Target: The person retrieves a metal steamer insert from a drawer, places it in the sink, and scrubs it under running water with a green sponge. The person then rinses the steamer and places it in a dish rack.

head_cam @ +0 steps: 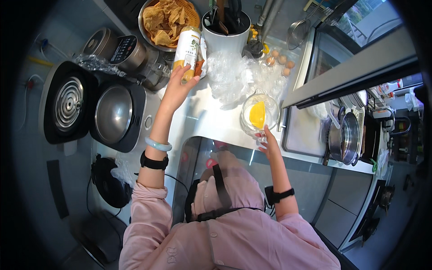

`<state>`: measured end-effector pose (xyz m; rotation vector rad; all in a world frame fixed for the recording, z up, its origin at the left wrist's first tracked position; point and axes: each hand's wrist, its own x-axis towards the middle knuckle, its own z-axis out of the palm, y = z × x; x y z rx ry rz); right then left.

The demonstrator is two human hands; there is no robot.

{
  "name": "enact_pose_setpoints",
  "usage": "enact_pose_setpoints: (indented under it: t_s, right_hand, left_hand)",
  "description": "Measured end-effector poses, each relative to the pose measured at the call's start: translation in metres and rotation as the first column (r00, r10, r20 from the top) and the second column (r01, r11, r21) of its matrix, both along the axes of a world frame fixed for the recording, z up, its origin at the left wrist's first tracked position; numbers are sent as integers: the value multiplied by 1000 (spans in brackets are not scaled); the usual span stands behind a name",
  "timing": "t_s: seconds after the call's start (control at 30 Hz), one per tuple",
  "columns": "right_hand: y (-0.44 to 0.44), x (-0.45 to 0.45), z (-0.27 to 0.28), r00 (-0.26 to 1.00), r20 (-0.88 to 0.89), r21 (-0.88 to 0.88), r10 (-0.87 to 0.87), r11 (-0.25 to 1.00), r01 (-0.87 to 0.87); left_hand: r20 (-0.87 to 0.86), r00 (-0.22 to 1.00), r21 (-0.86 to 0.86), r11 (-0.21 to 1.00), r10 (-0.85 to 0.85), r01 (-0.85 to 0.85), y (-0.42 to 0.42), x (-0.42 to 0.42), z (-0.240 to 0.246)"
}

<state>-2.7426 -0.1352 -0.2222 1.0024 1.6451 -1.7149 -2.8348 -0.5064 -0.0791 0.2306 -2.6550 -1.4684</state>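
Near the counter's back left, my left hand [178,86] reaches to the lower end of a labelled pack with yellow contents [186,50]; whether the fingers grip it is hard to tell. My right hand [268,143] holds the handle of a clear glass jug [248,119], near the counter's front edge. A yellow piece or spoon-like shape [257,114] shows inside the jug; its exact kind is unclear. Crumpled clear plastic bags [229,79] lie between the pack and the jug. Several eggs [282,60] sit in clear packaging behind the jug.
A metal bowl with an orange basket of fried-looking sheets [165,23] and a white utensil holder [224,38] stand at the back. Left is an open round-pan appliance [113,108]. A window frame [351,60] juts in at the right, near a steel pot [349,138].
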Motion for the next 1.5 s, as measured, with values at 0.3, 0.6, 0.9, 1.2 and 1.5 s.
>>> enact_pose_setpoints:
  t_s: [0.3, 0.6, 0.9, 1.2, 1.5]
  right_hand:
    - [-19, -6, -11, 967, -185, -63, -177, 984, 168]
    - [104, 49, 58, 968, -174, -226, 179, 950, -217]
    - [350, 126, 77, 650, -100, 15, 753, 654, -756]
    - [536, 187, 56, 558, 61, 152, 828, 545, -825]
    - [630, 253, 21, 716, 112, 161, 689, 699, -697]
  left_hand:
    - [-55, 994, 243, 967, 95, -79, 56, 103, 41]
    - [-30, 913, 354, 858, 408, -372, 174, 180, 59]
    - [51, 781, 564, 628, 622, -536, 393, 242, -102]
    - [427, 904, 29, 999, 12, -27, 613, 291, -297]
    - [-46, 997, -54, 997, -58, 56, 715, 281, -314]
